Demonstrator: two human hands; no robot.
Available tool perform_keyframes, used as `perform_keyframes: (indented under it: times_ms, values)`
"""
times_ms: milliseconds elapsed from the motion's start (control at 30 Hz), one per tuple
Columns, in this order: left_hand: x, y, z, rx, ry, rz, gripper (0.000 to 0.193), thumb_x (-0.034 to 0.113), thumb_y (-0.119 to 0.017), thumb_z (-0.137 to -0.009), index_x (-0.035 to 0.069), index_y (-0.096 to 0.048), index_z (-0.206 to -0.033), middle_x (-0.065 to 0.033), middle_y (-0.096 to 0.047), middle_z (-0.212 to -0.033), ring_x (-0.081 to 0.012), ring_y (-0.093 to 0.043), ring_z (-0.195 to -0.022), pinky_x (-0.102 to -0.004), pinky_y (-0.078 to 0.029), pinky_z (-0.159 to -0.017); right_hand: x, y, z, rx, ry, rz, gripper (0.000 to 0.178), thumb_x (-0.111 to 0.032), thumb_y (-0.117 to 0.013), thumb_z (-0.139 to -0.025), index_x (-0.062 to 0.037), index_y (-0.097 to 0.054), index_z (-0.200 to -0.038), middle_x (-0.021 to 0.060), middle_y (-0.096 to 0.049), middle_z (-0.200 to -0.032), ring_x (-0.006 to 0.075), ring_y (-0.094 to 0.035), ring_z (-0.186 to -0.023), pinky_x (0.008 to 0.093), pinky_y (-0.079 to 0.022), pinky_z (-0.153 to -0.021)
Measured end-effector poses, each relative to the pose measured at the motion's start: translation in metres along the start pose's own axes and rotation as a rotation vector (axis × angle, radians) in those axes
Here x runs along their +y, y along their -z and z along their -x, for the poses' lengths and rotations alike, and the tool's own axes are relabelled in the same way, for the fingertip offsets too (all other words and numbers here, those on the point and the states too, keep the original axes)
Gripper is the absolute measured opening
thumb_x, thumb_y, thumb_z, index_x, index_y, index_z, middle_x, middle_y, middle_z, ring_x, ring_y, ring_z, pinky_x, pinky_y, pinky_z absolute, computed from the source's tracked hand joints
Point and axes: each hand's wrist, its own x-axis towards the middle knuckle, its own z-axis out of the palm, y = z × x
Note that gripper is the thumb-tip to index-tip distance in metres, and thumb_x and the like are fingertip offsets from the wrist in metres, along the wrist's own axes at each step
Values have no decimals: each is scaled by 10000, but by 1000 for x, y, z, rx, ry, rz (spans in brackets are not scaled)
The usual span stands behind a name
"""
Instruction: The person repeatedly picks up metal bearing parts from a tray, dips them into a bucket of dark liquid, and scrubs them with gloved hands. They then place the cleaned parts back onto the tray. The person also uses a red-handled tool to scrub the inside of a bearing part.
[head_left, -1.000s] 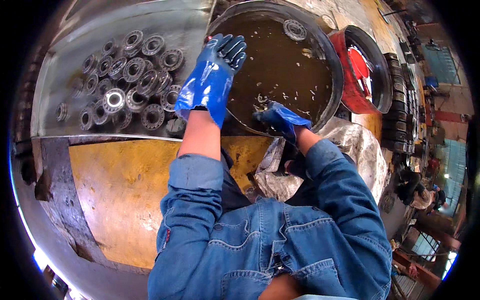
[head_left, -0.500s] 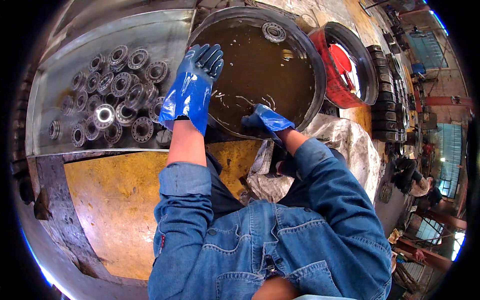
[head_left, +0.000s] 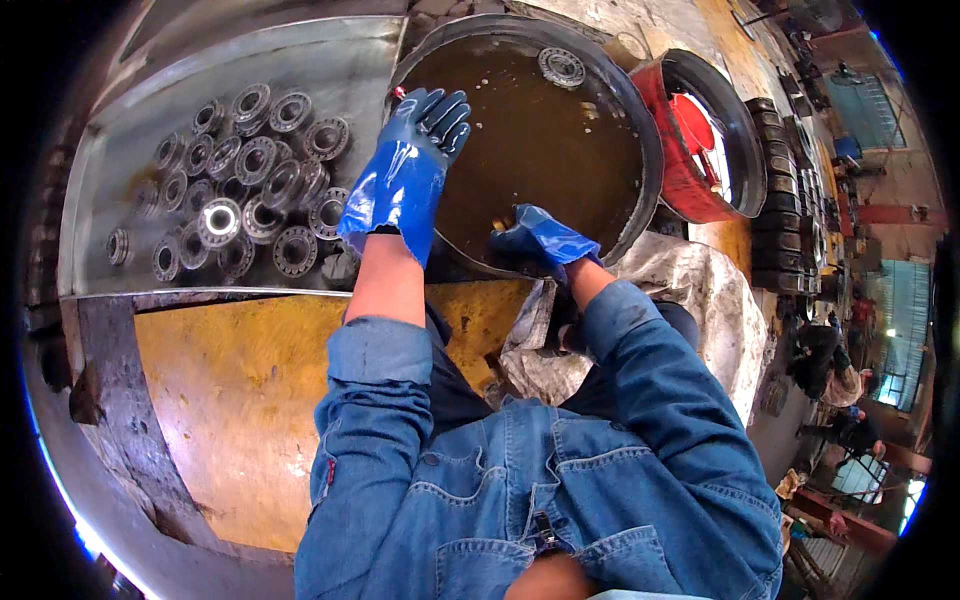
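Observation:
My left hand [head_left: 424, 140], in a long blue rubber glove, is at the left rim of a round tub [head_left: 652, 150] of murky brown liquid. Its gloved fingers are stretched out, holding nothing visible. Near the tub's front edge, my right hand [head_left: 540, 240], in a matching glove, dips into the liquid. Its fingers are mostly hidden, and a small tan spot shows beside them; I cannot make out whether they grip anything. A metal roller bearing [head_left: 561, 67] sits at the tub's far right, partly in the liquid.
Left of the tub, a metal tray [head_left: 100, 270] bears many loose bearings [head_left: 255, 160]. A red drum section [head_left: 660, 140] with a red-handled item inside stands right of the tub. Pale sheeting [head_left: 715, 290] lies before it. Dark ring-shaped parts [head_left: 780, 210] are stacked farther right. Yellow board [head_left: 230, 390] lies below the tray.
The view has shifted slightly, so the scene sits a little farther right. Ripples around my right hand have faded. Both hands stay in nearly the same places.

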Motion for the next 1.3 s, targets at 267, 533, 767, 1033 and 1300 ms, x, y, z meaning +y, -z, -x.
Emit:
perform_keyframes:
  times_ms: [267,533,767,1033,1300]
  values:
    - [-8,19,0,-195,-183,-31,395,334,-488,-1067,37,-588,-1308,-181,-670,-1309,-281,-670,-1178,-394,-523,-1042,0,4,-7,-154,94,-101,418,-313,-750,-862,-15,-710,-1153,112,-731,-1032,209,-656,-897,374,-519,-792]
    - [-12,1,8,-132,-115,-18,347,329,-523,-1062,81,-595,-1295,-159,-690,-1268,-286,-682,-1126,-420,-544,-965,30,-4,-11,-3,22,69,524,-311,-836,-776,-10,-694,-1181,115,-735,-1048,227,-679,-935,380,-557,-853]
    - [-9,14,-6,-106,-123,35,304,325,-563,-1044,87,-624,-1222,-146,-717,-1200,-290,-704,-1052,-435,-579,-895,-52,4,18,-133,-106,-120,384,-262,-737,-890,-6,-676,-1170,72,-716,-1000,173,-662,-861,325,-537,-754]
    - [-15,12,-5,-119,-77,39,421,358,-525,-1063,64,-569,-1362,-139,-696,-1251,-230,-682,-1099,-374,-526,-960,-37,-8,13,-92,-28,-246,376,-220,-747,-883,-7,-657,-1179,60,-699,-971,167,-651,-839,313,-539,-752]
    - [-18,8,-10,-89,-86,46,318,319,-587,-1032,86,-605,-1248,-167,-719,-1209,-282,-716,-1036,-421,-588,-871,-20,-17,4,-61,-93,-515,336,-171,-740,-870,-2,-691,-1157,59,-719,-982,184,-659,-824,345,-546,-740]
